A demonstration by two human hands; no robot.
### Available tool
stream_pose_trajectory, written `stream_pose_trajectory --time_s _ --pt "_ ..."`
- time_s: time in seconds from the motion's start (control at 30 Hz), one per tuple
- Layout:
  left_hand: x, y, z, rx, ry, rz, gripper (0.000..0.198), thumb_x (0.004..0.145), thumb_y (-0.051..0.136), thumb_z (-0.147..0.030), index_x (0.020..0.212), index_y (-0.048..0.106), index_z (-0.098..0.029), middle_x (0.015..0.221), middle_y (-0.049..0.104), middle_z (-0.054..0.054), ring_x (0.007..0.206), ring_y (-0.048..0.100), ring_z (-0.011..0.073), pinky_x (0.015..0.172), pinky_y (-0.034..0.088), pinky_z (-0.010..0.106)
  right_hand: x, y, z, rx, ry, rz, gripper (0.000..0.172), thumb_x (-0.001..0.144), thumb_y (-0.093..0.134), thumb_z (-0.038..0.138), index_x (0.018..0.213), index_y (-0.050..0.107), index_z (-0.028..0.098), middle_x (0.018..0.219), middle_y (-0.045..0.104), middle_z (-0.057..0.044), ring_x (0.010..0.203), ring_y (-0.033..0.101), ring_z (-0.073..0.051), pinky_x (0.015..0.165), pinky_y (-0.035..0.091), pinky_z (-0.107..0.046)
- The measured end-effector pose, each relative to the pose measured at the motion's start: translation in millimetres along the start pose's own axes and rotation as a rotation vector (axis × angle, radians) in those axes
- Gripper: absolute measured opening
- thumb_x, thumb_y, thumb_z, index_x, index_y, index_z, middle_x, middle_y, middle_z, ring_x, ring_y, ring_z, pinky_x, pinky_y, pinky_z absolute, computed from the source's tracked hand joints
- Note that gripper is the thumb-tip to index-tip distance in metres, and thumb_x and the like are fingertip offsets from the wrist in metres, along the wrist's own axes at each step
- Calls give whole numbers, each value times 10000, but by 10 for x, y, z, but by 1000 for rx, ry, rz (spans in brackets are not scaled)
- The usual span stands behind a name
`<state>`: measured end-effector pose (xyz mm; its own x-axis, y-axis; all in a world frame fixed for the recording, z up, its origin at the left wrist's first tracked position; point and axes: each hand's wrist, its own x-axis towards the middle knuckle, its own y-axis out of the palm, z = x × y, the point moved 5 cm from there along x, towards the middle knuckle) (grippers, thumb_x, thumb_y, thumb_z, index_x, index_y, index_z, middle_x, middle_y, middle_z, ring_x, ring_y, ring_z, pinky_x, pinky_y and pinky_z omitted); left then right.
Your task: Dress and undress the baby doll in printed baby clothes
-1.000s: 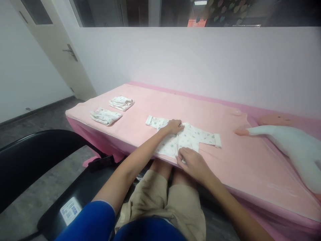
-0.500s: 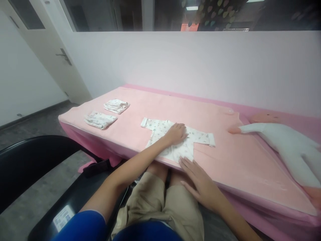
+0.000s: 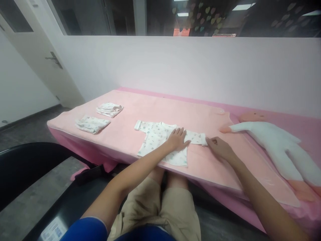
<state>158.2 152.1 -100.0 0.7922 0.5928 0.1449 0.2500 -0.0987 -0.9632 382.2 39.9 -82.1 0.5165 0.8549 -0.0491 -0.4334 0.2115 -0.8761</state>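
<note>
A small white baby shirt with a scattered print lies spread on the pink-covered table, close to its front edge. My left hand rests on the shirt's right shoulder, palm down with its fingers stretched out. At the cuff of the right sleeve is my right hand, its thumb and fingertips pinched on the cuff edge. The other sleeve points left. Part of the shirt's middle is hidden under my left hand and forearm.
Two folded white printed garments, a nearer one and a farther one, lie at the table's left. A doll in a white suit lies at the right. A black chair stands at lower left.
My right hand has moved from the shirt's lower hem up and right to the sleeve cuff, closing on it. My left hand stays on the shirt, fingers now straighter. The view has shifted slightly.
</note>
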Motion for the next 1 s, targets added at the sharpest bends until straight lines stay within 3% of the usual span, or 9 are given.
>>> stream_pose_trajectory --time_s 0.23,0.37,0.47,0.53,0.63,0.73,0.8,0.9,1.0 --pt "-1 114 29 -29 -30 24 873 1032 255 -718 1705 257 -161 1796 114 138 1665 93 368 1348 103 549 294 110 191 14 -53 228 551 862 639 719 863 739 178 978 785 -121 937 699 -319 896 510 -417" --pt "-18 40 1 -85 -32 49 884 1035 260 -722 1712 211 -156 1792 132 141 1665 100 360 1350 99 542 268 26 434 451 -61 295 485 776 770 622 905 757 155 925 766 -116 868 682 -269 773 547 -352" --pt "-103 -196 100 -186 -54 -32 838 1065 216 -678 1714 178 -150 1778 218 133 1656 178 328 1353 105 523 151 -3 753 751 -38 370 405 778 806 529 935 740 161 903 722 -81 797 629 -201 686 535 -294" --pt "-220 -459 324 -215 -89 -150 762 1083 216 -633 1687 253 -170 1746 324 119 1626 272 302 1348 128 507 76 -18 1022 865 -35 404 352 784 831 480 920 717 176 873 678 -47 760 581 -161 661 519 -258" --pt "-488 -858 953 -131 -277 -266 612 1075 347 -551 1510 509 -153 1616 513 153 1512 433 314 1299 239 476 30 19 1470 927 -72 432 342 806 845 474 869 678 182 825 636 -25 736 556 -140 679 522 -241" --pt "-820 -1108 1719 -19 -576 -236 514 1038 449 -507 1373 583 -141 1494 584 190 1390 490 362 1201 337 511 72 228 1885 840 -92 416 316 901 769 468 845 650 181 806 650 -29 726 579 -135 711 535 -240" --pt "-1002 -1166 2105 4 -689 -164 516 1009 491 -529 1318 583 -126 1440 584 219 1346 478 390 1151 361 536 108 460 2111 758 -95 410 291 955 713 434 839 652 174 801 673 -46 712 599 -137 701 536 -244" --pt "-1117 -1199 2392 -7 -697 -130 514 957 552 -611 1167 614 -146 1290 638 193 1258 515 381 1114 381 526 116 816 2324 675 -104 436 263 949 725 391 842 679 156 812 718 -82 696 635 -158 679 542 -272" --pt "-1080 -1209 2451 -41 -696 -62 482 901 592 -666 969 607 -190 1118 688 145 1197 567 376 1108 375 536 79 963 2348 621 -132 400 241 937 736 398 975 703 162 1001 765 -105 797 680 -180 718 546 -287"
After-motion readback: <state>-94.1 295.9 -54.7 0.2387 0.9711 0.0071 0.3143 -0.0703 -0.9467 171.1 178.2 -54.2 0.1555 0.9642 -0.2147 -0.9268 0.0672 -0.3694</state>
